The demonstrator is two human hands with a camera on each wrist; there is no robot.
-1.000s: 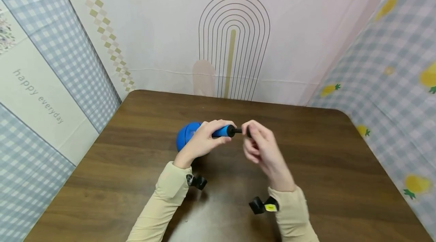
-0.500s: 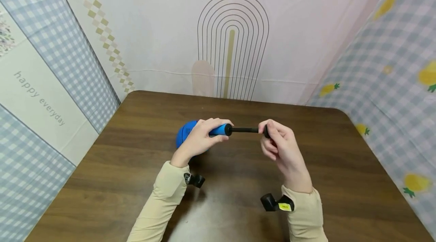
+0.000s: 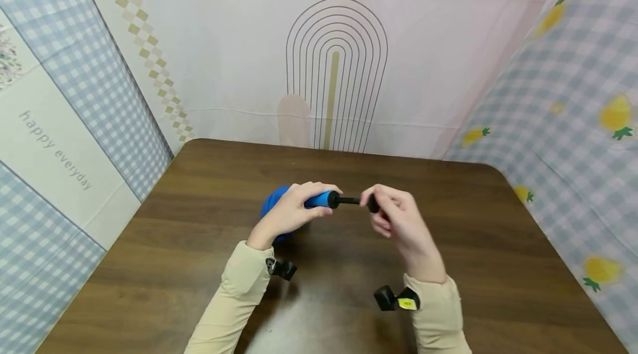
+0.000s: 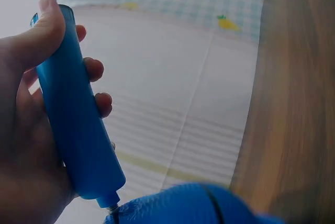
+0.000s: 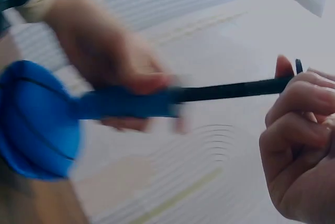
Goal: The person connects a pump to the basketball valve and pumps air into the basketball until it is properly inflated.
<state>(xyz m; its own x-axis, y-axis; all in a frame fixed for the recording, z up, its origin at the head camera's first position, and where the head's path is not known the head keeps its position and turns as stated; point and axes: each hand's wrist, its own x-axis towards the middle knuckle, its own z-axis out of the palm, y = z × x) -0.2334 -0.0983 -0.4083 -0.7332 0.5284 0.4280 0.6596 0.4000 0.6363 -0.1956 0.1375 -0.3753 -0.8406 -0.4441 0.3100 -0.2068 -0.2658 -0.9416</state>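
Observation:
My left hand [image 3: 286, 215] grips the blue barrel of a hand pump [image 4: 78, 114], fingers wrapped round one side and the thumb along the other. A thin neck at the barrel's end meets a blue ball with black lines [image 5: 44, 124], partly hidden behind my left hand in the head view. Out of the barrel's other end comes a black rod [image 5: 235, 90], partly drawn out. My right hand [image 3: 406, 226] pinches the black handle [image 3: 373, 203] at the rod's tip between thumb and fingers. The pump lies roughly level, pointing left to right.
A dark brown wooden table [image 3: 498, 265] spreads beneath both arms. Behind it hangs a pale cloth [image 3: 423, 66] with line arches, and checked cloths close off the left and right sides. Black wrist cameras [image 3: 385, 298] sit on both sleeves.
The right hand first pulled the rod farther out to the right, then moved back left, so less rod shows now. The left hand stays on the barrel. The head view has tilted slightly.

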